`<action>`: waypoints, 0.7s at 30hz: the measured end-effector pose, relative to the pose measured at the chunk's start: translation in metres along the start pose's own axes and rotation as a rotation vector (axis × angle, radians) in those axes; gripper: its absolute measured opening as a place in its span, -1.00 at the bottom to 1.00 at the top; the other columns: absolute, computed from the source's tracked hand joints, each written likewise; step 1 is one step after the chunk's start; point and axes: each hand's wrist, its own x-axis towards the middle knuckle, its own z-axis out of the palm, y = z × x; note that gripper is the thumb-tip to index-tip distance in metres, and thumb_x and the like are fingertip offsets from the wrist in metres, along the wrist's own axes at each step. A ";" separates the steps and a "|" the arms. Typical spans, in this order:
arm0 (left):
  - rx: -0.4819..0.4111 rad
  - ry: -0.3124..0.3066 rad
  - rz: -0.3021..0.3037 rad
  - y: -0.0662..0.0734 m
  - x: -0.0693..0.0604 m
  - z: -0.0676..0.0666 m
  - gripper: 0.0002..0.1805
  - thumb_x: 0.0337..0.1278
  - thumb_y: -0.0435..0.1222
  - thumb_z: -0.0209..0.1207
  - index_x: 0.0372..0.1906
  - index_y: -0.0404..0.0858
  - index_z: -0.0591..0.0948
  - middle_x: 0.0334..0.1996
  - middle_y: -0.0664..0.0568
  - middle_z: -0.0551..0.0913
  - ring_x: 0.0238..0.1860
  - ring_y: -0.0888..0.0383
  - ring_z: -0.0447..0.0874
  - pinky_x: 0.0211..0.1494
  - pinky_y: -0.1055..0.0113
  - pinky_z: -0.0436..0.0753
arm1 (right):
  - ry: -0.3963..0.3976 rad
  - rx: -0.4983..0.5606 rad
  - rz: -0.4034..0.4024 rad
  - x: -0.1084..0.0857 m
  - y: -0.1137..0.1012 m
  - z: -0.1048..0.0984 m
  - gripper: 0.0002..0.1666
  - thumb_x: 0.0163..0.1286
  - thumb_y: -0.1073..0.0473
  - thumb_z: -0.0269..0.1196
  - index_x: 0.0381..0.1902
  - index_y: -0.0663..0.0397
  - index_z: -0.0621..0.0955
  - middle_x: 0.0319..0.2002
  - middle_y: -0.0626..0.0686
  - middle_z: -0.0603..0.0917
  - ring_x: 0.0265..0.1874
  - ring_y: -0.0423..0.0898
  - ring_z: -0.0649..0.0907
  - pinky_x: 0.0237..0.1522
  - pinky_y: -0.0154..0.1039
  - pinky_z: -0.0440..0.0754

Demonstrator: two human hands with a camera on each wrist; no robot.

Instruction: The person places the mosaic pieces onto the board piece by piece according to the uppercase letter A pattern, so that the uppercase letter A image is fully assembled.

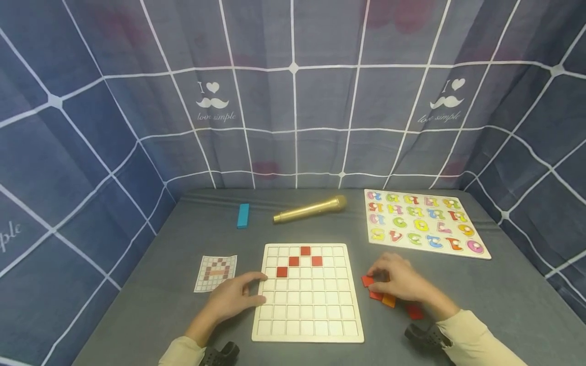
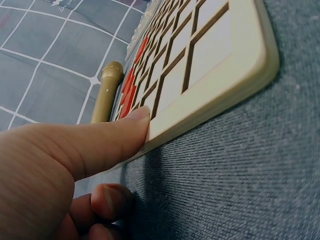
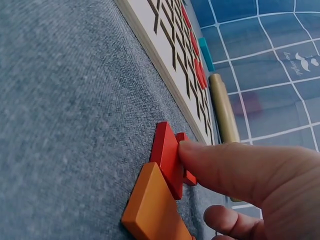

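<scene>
A white grid board (image 1: 306,338) lies in the middle of the table, with several red tiles set in its upper squares. At its left edge rests my left hand (image 1: 231,300); the thumb (image 2: 112,142) lies nearly straight on the rim. My right hand (image 1: 396,277) is right of the board, its thumb and index finger pinching a red tile (image 1: 367,280). Close under that hand lie another red tile (image 3: 167,160) and an orange tile (image 1: 388,300). One more red tile (image 1: 415,311) lies beneath the right wrist. The right hand's other fingers are partly hidden.
Left of the board is a small paper card (image 1: 201,274) printed with a coloured grid pattern. Behind the board lie a blue block (image 1: 243,216) and a gold microphone (image 1: 309,209). A number puzzle board (image 1: 428,223) lies at the back right. Grid-patterned curtains (image 1: 320,101) enclose the table.
</scene>
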 end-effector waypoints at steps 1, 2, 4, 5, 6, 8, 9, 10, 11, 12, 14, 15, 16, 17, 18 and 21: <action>-0.003 -0.002 0.001 0.000 0.000 0.000 -0.46 -0.02 0.03 0.40 0.13 0.05 0.61 -0.63 0.19 0.40 -0.67 0.30 0.23 -0.62 0.44 0.20 | 0.009 -0.002 -0.001 0.001 0.001 0.001 -0.74 -0.02 -0.10 0.52 -0.34 -0.32 0.71 -0.30 -0.26 0.57 -0.25 -0.27 0.43 -0.19 -0.21 0.22; -0.005 -0.004 -0.002 0.000 0.000 0.000 -0.46 -0.02 0.03 0.39 0.13 0.06 0.61 -0.63 0.19 0.40 -0.67 0.30 0.23 -0.62 0.44 0.20 | 0.016 0.002 0.003 0.002 0.001 0.002 -0.75 -0.02 -0.10 0.52 -0.36 -0.32 0.70 -0.32 -0.26 0.56 -0.26 -0.28 0.42 -0.19 -0.21 0.21; -0.011 -0.010 -0.005 0.000 0.000 0.000 -0.46 -0.01 0.03 0.39 0.14 0.06 0.60 -0.62 0.20 0.40 -0.66 0.30 0.23 -0.62 0.44 0.20 | 0.028 0.005 0.009 0.003 0.002 0.004 -0.76 -0.02 -0.10 0.53 -0.38 -0.33 0.69 -0.33 -0.25 0.56 -0.27 -0.27 0.42 -0.19 -0.20 0.21; -0.014 -0.013 -0.007 0.000 0.000 0.000 -0.46 -0.01 0.03 0.39 0.14 0.06 0.60 -0.62 0.20 0.40 -0.67 0.31 0.23 -0.62 0.44 0.21 | 0.029 0.003 0.012 0.003 0.002 0.004 -0.76 -0.02 -0.11 0.52 -0.39 -0.34 0.69 -0.34 -0.26 0.55 -0.27 -0.27 0.42 -0.19 -0.20 0.21; -0.017 -0.015 -0.009 0.000 0.000 0.000 -0.46 -0.01 0.03 0.39 0.14 0.06 0.60 -0.62 0.20 0.41 -0.67 0.31 0.23 -0.61 0.44 0.21 | 0.030 0.004 0.019 0.004 0.001 0.004 -0.76 -0.02 -0.12 0.52 -0.40 -0.35 0.69 -0.34 -0.26 0.56 -0.26 -0.26 0.42 -0.18 -0.19 0.22; -0.021 -0.015 -0.013 0.000 0.000 0.000 -0.46 -0.01 0.04 0.39 0.14 0.07 0.61 -0.62 0.20 0.41 -0.66 0.31 0.23 -0.61 0.45 0.21 | 0.030 0.009 0.029 0.004 0.001 0.003 -0.75 -0.02 -0.15 0.52 -0.40 -0.36 0.68 -0.34 -0.26 0.56 -0.26 -0.25 0.44 -0.18 -0.18 0.23; -0.022 -0.014 -0.009 0.000 0.000 0.000 -0.46 -0.01 0.04 0.39 0.14 0.06 0.61 -0.62 0.20 0.41 -0.67 0.31 0.23 -0.61 0.45 0.21 | 0.030 0.011 0.033 0.005 0.000 0.003 -0.75 -0.02 -0.16 0.52 -0.40 -0.36 0.68 -0.33 -0.26 0.56 -0.25 -0.24 0.44 -0.18 -0.18 0.23; -0.022 -0.012 -0.006 0.000 -0.001 0.000 -0.46 -0.02 0.04 0.39 0.14 0.06 0.61 -0.62 0.20 0.41 -0.67 0.31 0.23 -0.62 0.44 0.21 | 0.031 0.014 0.038 0.005 0.000 0.003 -0.75 -0.02 -0.16 0.52 -0.40 -0.36 0.68 -0.33 -0.26 0.56 -0.25 -0.23 0.45 -0.18 -0.17 0.24; -0.021 -0.011 -0.001 -0.001 -0.001 0.000 -0.46 -0.01 0.04 0.39 0.14 0.06 0.61 -0.62 0.20 0.41 -0.67 0.31 0.23 -0.62 0.44 0.22 | 0.028 0.015 0.045 0.005 -0.001 0.002 -0.75 -0.02 -0.17 0.51 -0.40 -0.36 0.68 -0.32 -0.27 0.56 -0.24 -0.23 0.45 -0.17 -0.17 0.24; -0.022 -0.010 0.003 -0.001 -0.001 0.000 -0.46 -0.02 0.04 0.39 0.14 0.06 0.61 -0.62 0.20 0.41 -0.66 0.31 0.23 -0.62 0.44 0.22 | 0.029 0.016 0.050 0.006 -0.001 0.002 -0.75 -0.01 -0.16 0.51 -0.40 -0.36 0.68 -0.32 -0.26 0.56 -0.24 -0.22 0.45 -0.16 -0.16 0.24; -0.018 -0.009 0.009 -0.002 -0.001 0.000 -0.46 -0.01 0.05 0.38 0.14 0.06 0.60 -0.62 0.20 0.41 -0.66 0.31 0.23 -0.62 0.44 0.22 | 0.032 0.013 0.056 0.007 -0.001 0.003 -0.76 -0.01 -0.14 0.51 -0.40 -0.34 0.68 -0.33 -0.26 0.56 -0.24 -0.22 0.45 -0.16 -0.16 0.25; -0.017 -0.009 0.010 -0.002 -0.001 0.000 -0.46 -0.01 0.05 0.38 0.14 0.06 0.60 -0.62 0.20 0.41 -0.66 0.31 0.23 -0.62 0.44 0.22 | 0.034 0.009 0.057 0.008 -0.001 0.003 -0.76 0.00 -0.12 0.51 -0.40 -0.33 0.68 -0.33 -0.26 0.55 -0.24 -0.23 0.44 -0.17 -0.16 0.25; -0.016 -0.010 0.010 -0.002 -0.001 0.000 -0.46 -0.01 0.05 0.38 0.14 0.07 0.60 -0.62 0.20 0.41 -0.66 0.31 0.23 -0.62 0.44 0.22 | 0.036 0.004 0.059 0.009 -0.001 0.003 -0.77 0.01 -0.11 0.51 -0.40 -0.32 0.68 -0.34 -0.26 0.55 -0.25 -0.23 0.44 -0.17 -0.16 0.24; -0.013 -0.010 0.009 -0.002 -0.001 0.000 -0.46 0.00 0.06 0.38 0.14 0.07 0.60 -0.62 0.20 0.41 -0.66 0.31 0.23 -0.62 0.44 0.21 | 0.039 -0.003 0.058 0.010 -0.001 0.003 -0.77 0.01 -0.10 0.51 -0.40 -0.31 0.68 -0.35 -0.25 0.55 -0.26 -0.23 0.44 -0.17 -0.16 0.25; -0.013 -0.010 0.007 -0.002 0.000 0.000 -0.46 0.00 0.06 0.38 0.14 0.07 0.60 -0.62 0.20 0.41 -0.66 0.31 0.23 -0.61 0.44 0.21 | 0.041 -0.010 0.055 0.011 -0.001 0.004 -0.78 0.02 -0.09 0.50 -0.40 -0.30 0.68 -0.36 -0.25 0.55 -0.27 -0.23 0.44 -0.18 -0.17 0.25; -0.009 -0.007 0.007 -0.002 0.000 -0.001 -0.46 0.00 0.05 0.38 0.14 0.07 0.60 -0.62 0.20 0.41 -0.66 0.31 0.23 -0.61 0.45 0.21 | 0.040 -0.024 0.055 0.014 0.000 0.004 -0.75 0.03 -0.12 0.50 -0.39 -0.27 0.67 -0.36 -0.24 0.55 -0.27 -0.23 0.44 -0.20 -0.17 0.24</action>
